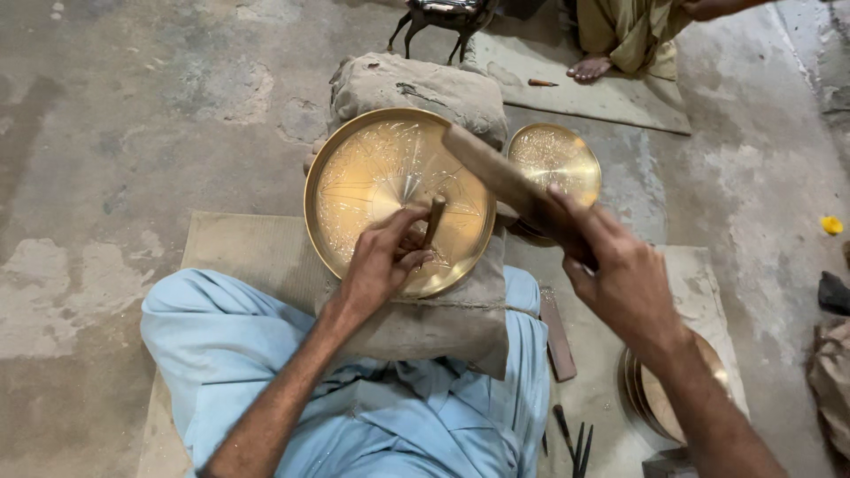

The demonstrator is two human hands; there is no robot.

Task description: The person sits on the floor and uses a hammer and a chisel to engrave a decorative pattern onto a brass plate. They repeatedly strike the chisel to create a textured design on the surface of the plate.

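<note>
A round brass plate with engraved lines rests tilted on a stuffed sack cushion between my knees. My left hand lies on the plate's lower part, gripping a short metal chisel that stands on the brass. My right hand is raised to the right of the plate, closed around a wooden mallet whose head hangs above the plate's upper right rim.
A second, smaller brass plate lies behind the cushion. A stack of plates sits by my right forearm, with several thin tools and a flat file on the mat. Another person's foot rests on a far mat.
</note>
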